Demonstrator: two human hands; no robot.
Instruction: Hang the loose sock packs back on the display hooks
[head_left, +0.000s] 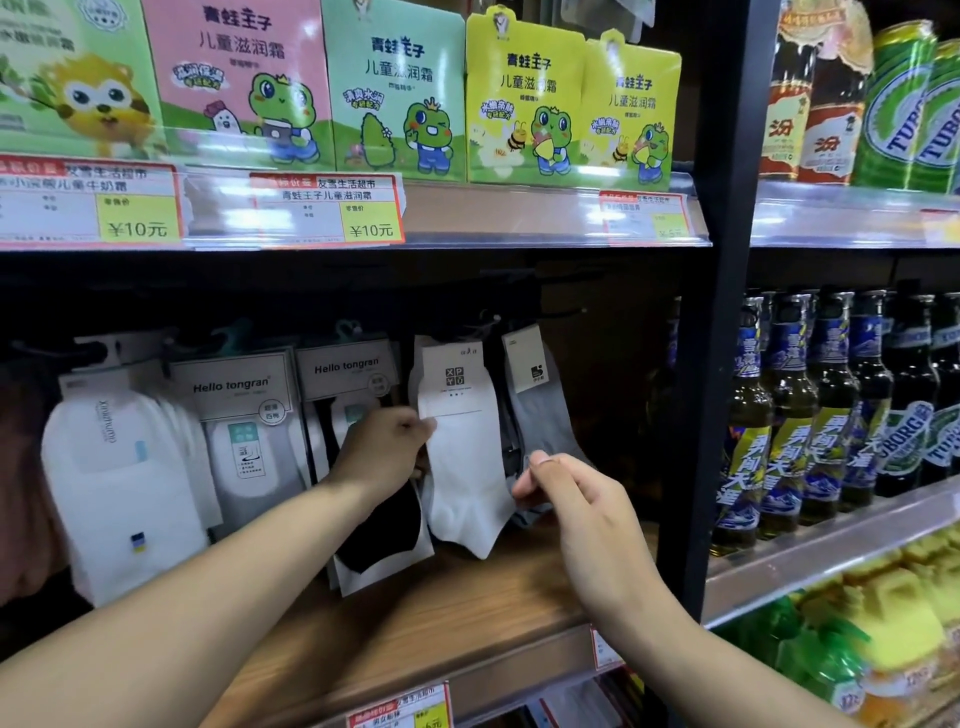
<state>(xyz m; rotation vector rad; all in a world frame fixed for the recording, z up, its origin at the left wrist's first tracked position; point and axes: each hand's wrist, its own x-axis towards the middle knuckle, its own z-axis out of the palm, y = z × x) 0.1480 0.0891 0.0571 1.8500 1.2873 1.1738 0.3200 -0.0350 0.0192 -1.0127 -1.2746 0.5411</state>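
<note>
1. Left hand (387, 447) is pinched on the left edge of the white sock pack (462, 452), right about where the card label ends and the bare sock starts. Fingers are closed on it, so it's holding that pack.

2. Right hand (566, 499) is loosely curled with thumb and forefinger close together, sitting just beside the lower end of the grey sock pack (540, 405). Can't really tell if it's gripping the fabric or only brushing it.

3. Both packs hang at the right end of the sock row, tops up near the dark hooks (550, 314). The hook area is in shadow, so I can't say whether the white one is properly seated or just held up there.

4. Handling-wise, I'd guess these weigh almost nothing. The sock part is soft and floppy, no use for steering. The card header is the stiff bit, so grab that near the hanging hole and guide it on.

5. The card probably bends or tears at the hole if yanked, so go easy.

6. Further left are more hanging packs (236, 431), and a wooden shelf (467, 597) sits below.
</note>
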